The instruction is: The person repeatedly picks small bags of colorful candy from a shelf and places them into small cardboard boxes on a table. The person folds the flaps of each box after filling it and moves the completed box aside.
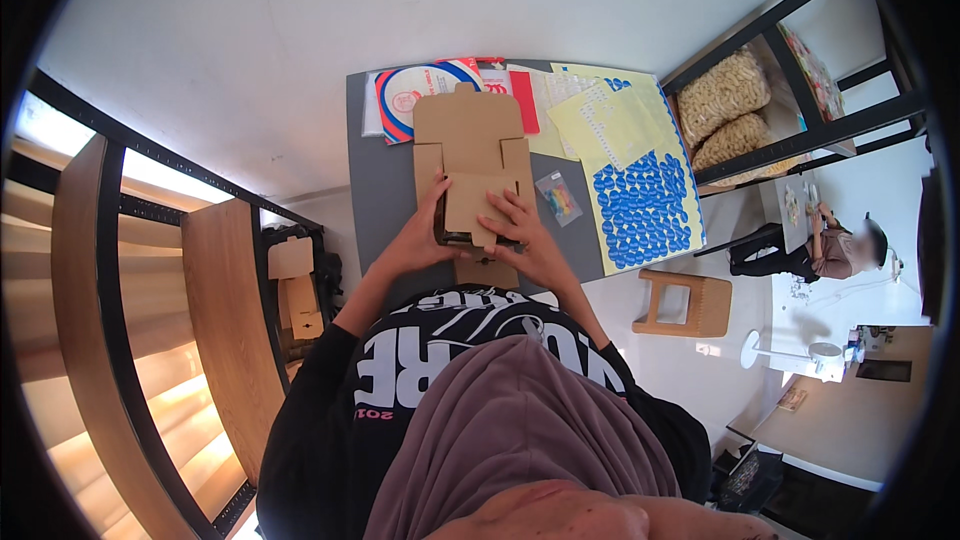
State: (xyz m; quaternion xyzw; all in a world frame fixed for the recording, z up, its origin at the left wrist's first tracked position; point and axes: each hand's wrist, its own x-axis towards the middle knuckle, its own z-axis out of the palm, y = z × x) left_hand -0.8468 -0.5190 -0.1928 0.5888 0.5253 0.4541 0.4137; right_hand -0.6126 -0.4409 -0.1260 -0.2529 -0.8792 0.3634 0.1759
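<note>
A brown cardboard box (470,160) with raised flaps lies on the grey table (385,200) in front of me. My left hand (420,235) holds its left side near the lower end. My right hand (520,230) presses on its right side, fingers over the cardboard. Below my hands another flap reaches toward me. Just right of the box is a small bag (558,197) of coloured pieces. Behind the box lie red, white and blue printed packs (395,90). Yellow sheets with several blue oval stickers (645,208) cover the table's right part.
Shelving at the right holds bags of tan pieces (723,92). A person (830,250) works at another table beyond a wooden stool (680,303). Wooden shelves (220,320) and cardboard boxes (297,300) stand to my left.
</note>
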